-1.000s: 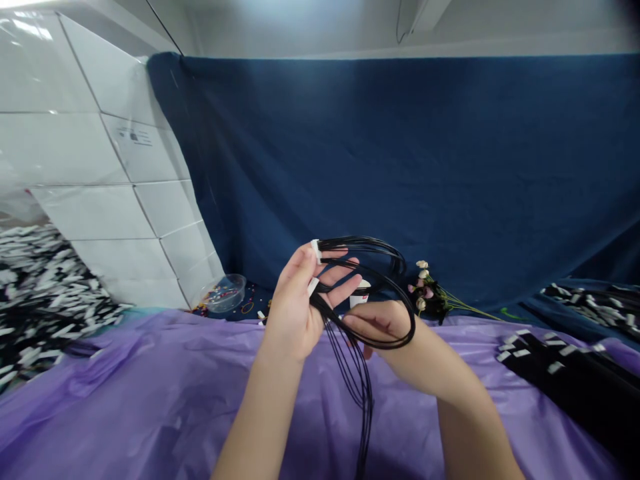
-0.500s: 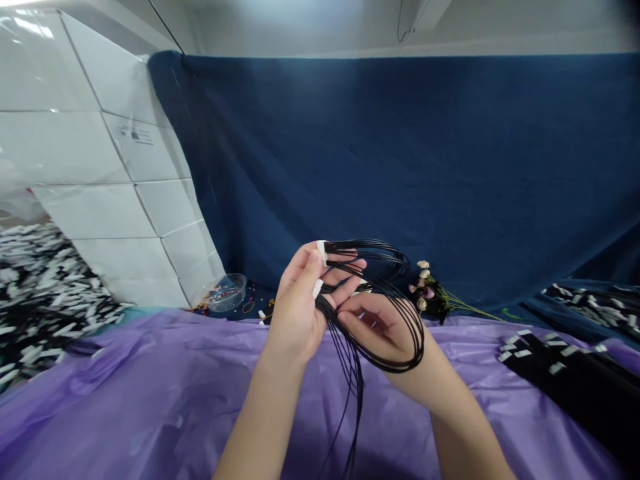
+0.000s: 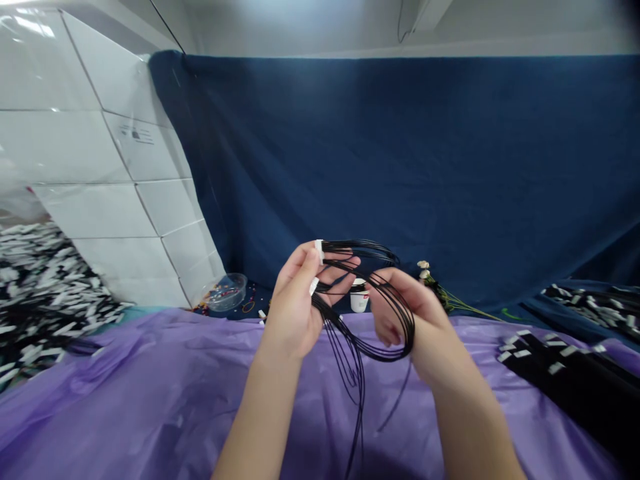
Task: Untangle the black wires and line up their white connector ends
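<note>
My left hand (image 3: 295,300) is closed on a wire harness (image 3: 373,347), with thumb and forefinger pinching one white connector (image 3: 319,252). A second white connector (image 3: 314,287) sits lower against the same palm. Thin black wires run from both connectors, bend round in a loop to the right, and some loose ends hang below. My right hand (image 3: 407,303) is behind and within the right side of that loop, the wires crossing in front of it. Its fingers are curled together; what they hold is hidden. One blurred wire dangles below this hand.
A purple sheet (image 3: 165,393) covers the table. Cable heaps with white connectors lie at left (image 3: 60,293) and right (image 3: 565,360). At the back stand a clear bead tub (image 3: 226,293), a paper cup (image 3: 359,300) and flowers (image 3: 425,273). White boxes (image 3: 115,207) rise at left.
My right hand has moved right and up, away from my left hand, uncovering the cup and covering part of the flowers. A dangling wire now shows under it. My left hand keeps its hold.
</note>
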Demonstrator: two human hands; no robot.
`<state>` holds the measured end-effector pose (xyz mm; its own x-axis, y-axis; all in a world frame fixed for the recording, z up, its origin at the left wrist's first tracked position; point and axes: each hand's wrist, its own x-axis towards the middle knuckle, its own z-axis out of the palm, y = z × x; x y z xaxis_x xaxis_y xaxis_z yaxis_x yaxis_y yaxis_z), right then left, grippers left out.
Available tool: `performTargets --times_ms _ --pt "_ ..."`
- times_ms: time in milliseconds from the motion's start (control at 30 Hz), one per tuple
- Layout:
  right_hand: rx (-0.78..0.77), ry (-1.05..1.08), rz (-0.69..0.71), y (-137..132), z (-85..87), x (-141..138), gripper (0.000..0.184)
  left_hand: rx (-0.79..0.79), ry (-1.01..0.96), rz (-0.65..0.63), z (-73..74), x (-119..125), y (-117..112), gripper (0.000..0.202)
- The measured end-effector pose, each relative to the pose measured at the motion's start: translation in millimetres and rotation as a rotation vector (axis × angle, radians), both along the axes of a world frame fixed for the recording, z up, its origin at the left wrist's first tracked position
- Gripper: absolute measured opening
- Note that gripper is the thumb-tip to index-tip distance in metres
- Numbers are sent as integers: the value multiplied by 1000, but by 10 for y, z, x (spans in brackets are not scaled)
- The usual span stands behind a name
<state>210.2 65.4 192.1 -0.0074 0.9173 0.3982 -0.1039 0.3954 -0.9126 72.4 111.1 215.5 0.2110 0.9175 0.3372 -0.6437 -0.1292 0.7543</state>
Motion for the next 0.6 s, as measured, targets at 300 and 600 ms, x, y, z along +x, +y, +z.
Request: performTargets --times_ms 300,600 --pt "55 483 -34 -44 142 401 10 -31 -6 -38 26 -59 28 14" --pt "193 601 -241 15 108 285 17 -101 -10 -56 38 -33 2 14"
